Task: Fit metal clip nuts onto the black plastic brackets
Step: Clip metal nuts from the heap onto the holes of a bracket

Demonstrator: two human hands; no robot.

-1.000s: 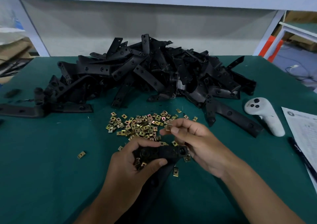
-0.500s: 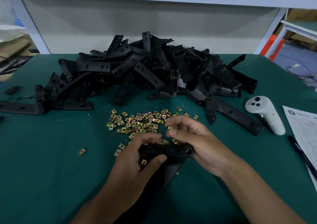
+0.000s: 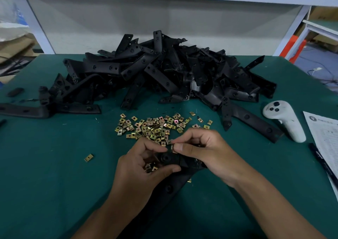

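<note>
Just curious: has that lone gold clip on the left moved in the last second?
No. The lone clip nut lies in the same spot left of the clip pile.

Bare green tabletop [image 3: 45, 174] lay open along the left and near edges; a bracket pile [image 3: 164, 74] walled the far edge, loose clip nuts [image 3: 151, 127] mid-table, a controller [image 3: 285, 121] and papers [image 3: 325, 138] crowded the right edge

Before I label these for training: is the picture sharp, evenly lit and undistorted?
Head view: dim, bluish light; the black brackets merge into one dark mass; wide-angle bending curves the table edge; the clip nuts read clearly; both hands' fingertips look slightly soft.
</note>
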